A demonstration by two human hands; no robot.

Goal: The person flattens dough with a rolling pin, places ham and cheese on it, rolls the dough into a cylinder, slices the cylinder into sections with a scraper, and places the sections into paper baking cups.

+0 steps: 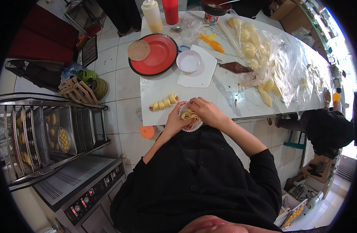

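Observation:
My left hand (174, 120) grips a white fluted paper cup (192, 128) holding coiled pieces of pale rolled dough (187, 115) with brownish filling, just at the table's near edge. The bent fingers of my right hand (205, 110) are closed on the dough at the cup's upper part, their tips partly hidden. A long segmented dough roll (163, 103) lies on the marble table (232, 97) to the left of my hands. Beyond them an empty paper cup (189, 60) rests on a white board (196, 79), beside a red plate (157, 52) with a tan disc (139, 50).
Plastic-wrapped dough balls (249, 48), piping bags (234, 66), bottles (150, 13) and a dark bowl (218, 7) occupy the table. A tray rack (54, 136) and an oven (85, 194) stand left. Gas cylinders (94, 87) are on the floor. Another person (327, 128) sits at the right.

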